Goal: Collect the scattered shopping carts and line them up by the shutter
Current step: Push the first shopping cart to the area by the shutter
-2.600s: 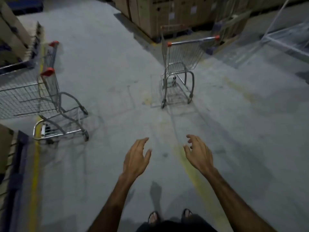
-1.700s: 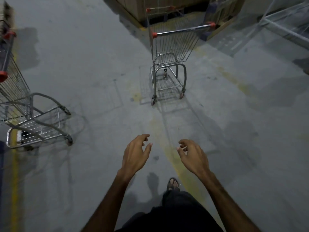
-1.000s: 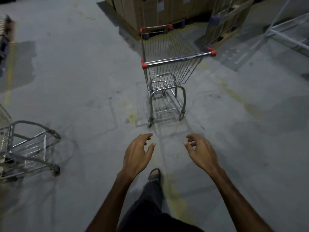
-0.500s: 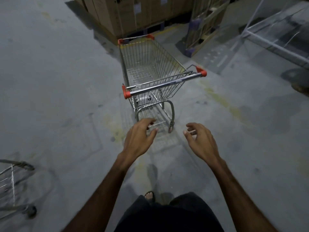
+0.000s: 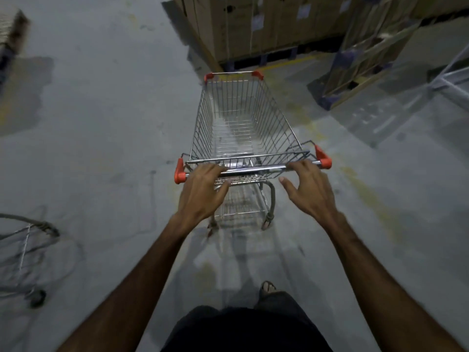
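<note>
Nearest, a sandalled foot (image 5: 267, 287) steps on the concrete floor (image 5: 106, 118). Both arms reach forward to the cart (image 5: 243, 128) directly ahead. The left hand (image 5: 203, 191) lies over the handle (image 5: 251, 170) near its left red cap, fingers curled over the bar, thumb underneath. The right hand (image 5: 308, 189) has fingertips hooked on the bar by the right cap, thumb splayed free, the grip not fully closed. The basket is empty and points at stacked boxes (image 5: 253, 26) beyond. A second cart (image 5: 25, 250) shows at the left edge. No shutter is in view, so this cart is only just taken; wheeling it over and lining up remain.
</note>
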A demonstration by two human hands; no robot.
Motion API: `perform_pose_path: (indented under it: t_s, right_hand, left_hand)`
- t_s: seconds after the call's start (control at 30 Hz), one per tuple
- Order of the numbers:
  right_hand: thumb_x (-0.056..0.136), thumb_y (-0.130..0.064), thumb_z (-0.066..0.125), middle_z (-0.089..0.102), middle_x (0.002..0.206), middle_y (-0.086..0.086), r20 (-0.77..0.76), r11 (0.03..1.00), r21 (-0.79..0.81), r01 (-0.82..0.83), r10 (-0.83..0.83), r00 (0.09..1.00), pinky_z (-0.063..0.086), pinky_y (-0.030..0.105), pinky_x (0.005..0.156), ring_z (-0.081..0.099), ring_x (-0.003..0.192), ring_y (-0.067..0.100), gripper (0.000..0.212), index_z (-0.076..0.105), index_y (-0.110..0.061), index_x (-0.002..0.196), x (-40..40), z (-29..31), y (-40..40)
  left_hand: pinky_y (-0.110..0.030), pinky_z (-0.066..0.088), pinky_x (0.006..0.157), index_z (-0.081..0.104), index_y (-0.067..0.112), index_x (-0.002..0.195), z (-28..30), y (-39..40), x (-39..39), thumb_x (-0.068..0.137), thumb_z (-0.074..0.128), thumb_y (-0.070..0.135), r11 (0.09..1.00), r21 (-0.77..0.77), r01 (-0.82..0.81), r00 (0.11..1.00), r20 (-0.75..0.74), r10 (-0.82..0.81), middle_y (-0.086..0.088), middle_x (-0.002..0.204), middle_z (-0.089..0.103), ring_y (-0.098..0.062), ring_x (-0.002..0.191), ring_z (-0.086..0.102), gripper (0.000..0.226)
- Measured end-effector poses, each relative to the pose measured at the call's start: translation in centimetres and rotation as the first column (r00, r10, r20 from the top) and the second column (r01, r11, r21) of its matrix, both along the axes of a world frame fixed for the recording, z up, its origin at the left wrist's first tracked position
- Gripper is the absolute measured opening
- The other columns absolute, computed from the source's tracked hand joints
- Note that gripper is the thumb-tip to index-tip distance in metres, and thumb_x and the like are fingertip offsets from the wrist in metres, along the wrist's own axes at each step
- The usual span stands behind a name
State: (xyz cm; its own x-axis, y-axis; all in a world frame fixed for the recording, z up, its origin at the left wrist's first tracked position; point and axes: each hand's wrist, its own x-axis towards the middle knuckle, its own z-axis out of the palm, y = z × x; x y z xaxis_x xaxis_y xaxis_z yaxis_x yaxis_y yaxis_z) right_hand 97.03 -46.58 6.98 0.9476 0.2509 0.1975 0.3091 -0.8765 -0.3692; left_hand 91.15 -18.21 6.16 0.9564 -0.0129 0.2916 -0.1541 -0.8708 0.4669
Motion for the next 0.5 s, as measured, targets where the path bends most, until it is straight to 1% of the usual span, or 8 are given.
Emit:
perform_pose_path:
  t_s: [0.07, 0.17, 0.23, 0.3, 0.33, 0.4, 0.43, 0.5]
  right_hand:
    - [0.096, -0.05, 0.068, 0.065, 0.13, 0.009, -0.039, 0.994, -0.078, -0.08, 0.077, 0.996, 0.051, 0.05, 0.101, 0.062, 0.12, 0.031, 0.051, 0.063, -0.019, 0.136, 3.8, 0.1, -0.9]
    - [0.096, -0.069, 0.057, 0.067, 0.138, 0.007, -0.164, 0.948, -0.248, -0.198, 0.161, 0.973, 0.043, 0.05, 0.111, 0.063, 0.127, 0.029, 0.065, 0.058, -0.024, 0.144, 8.4, -0.5, -2.1]
    - [0.094, -0.081, 0.045, 0.069, 0.136, 0.005, -0.311, 0.905, -0.288, -0.313, 0.22, 0.924, 0.047, 0.051, 0.109, 0.066, 0.123, 0.028, 0.076, 0.058, -0.025, 0.143, 10.3, -0.8, -2.5]
    - [0.09, -0.089, 0.032, 0.074, 0.123, 0.005, -0.404, 0.855, -0.31, -0.415, 0.277, 0.872, 0.053, 0.047, 0.098, 0.07, 0.11, 0.027, 0.082, 0.065, -0.025, 0.13, 11.4, -1.0, -2.5]
    - [0.087, -0.091, 0.026, 0.076, 0.114, 0.004, -0.406, 0.84, -0.321, -0.437, 0.294, 0.865, 0.054, 0.044, 0.092, 0.071, 0.103, 0.025, 0.084, 0.068, -0.026, 0.121, 11.7, -1.2, -2.4]
    - [0.081, -0.096, 0.016, 0.076, 0.1, 0.001, -0.35, 0.846, -0.338, -0.412, 0.293, 0.89, 0.054, 0.042, 0.086, 0.072, 0.093, 0.024, 0.091, 0.071, -0.029, 0.106, 12.1, -1.8, -2.2]
    - [0.078, -0.1, 0.011, 0.075, 0.092, -0.001, -0.305, 0.856, -0.349, -0.383, 0.282, 0.909, 0.055, 0.041, 0.084, 0.072, 0.088, 0.024, 0.097, 0.072, -0.028, 0.099, 12.2, -2.3, -2.1]
    - [0.073, -0.104, 0.003, 0.07, 0.076, -0.006, -0.23, 0.863, -0.37, -0.343, 0.272, 0.934, 0.056, 0.037, 0.076, 0.069, 0.074, 0.019, 0.104, 0.071, -0.027, 0.085, 12.4, -3.2, -1.9]
  left_hand:
    - [-0.044, 0.051, 0.098, 0.072, 0.017, 0.123, -0.4, -0.2, 1.8, 0.095, 0.064, 0.046, 0.998, 0.053, -0.017, 1.0, -0.015, 0.018, -0.001, 0.119, 0.073, -0.024, 0.112, 0.062, 0.041]
    - [-0.043, 0.051, 0.094, 0.071, 0.019, 0.122, -1.7, -0.1, 4.1, 0.095, 0.067, 0.055, 0.99, 0.142, -0.018, 0.995, -0.094, 0.031, -0.001, 0.118, 0.072, -0.024, 0.11, 0.063, 0.046]
    - [-0.043, 0.053, 0.088, 0.073, 0.022, 0.113, -2.5, 0.2, 5.4, 0.096, 0.06, 0.067, 0.979, 0.198, -0.04, 0.989, -0.131, 0.067, 0.001, 0.108, 0.072, -0.022, 0.101, 0.065, 0.05]
    - [-0.044, 0.051, 0.084, 0.072, 0.027, 0.098, -2.6, 0.5, 6.4, 0.095, 0.049, 0.076, 0.963, 0.259, -0.07, 0.981, -0.16, 0.114, 0.006, 0.093, 0.071, -0.017, 0.088, 0.063, 0.055]
    - [-0.042, 0.05, 0.082, 0.07, 0.028, 0.09, -2.6, 0.7, 6.8, 0.095, 0.045, 0.078, 0.955, 0.287, -0.075, 0.977, -0.173, 0.129, 0.008, 0.086, 0.069, -0.015, 0.081, 0.061, 0.057]
    - [-0.037, 0.043, 0.078, 0.062, 0.029, 0.075, -2.5, 1.1, 7.3, 0.094, 0.036, 0.083, 0.941, 0.332, -0.061, 0.96, -0.238, 0.146, 0.009, 0.075, 0.063, -0.013, 0.07, 0.056, 0.063]
    - [-0.036, 0.041, 0.075, 0.056, 0.03, 0.069, -2.3, 1.3, 7.3, 0.093, 0.032, 0.086, 0.935, 0.35, -0.052, 0.943, -0.29, 0.162, 0.007, 0.072, 0.063, -0.013, 0.068, 0.056, 0.066]
    - [-0.034, 0.042, 0.071, 0.046, 0.033, 0.063, -2.3, 1.8, 7.5, 0.089, 0.024, 0.094, 0.926, 0.376, -0.046, 0.904, -0.378, 0.199, 0.003, 0.073, 0.066, -0.017, 0.068, 0.06, 0.069]
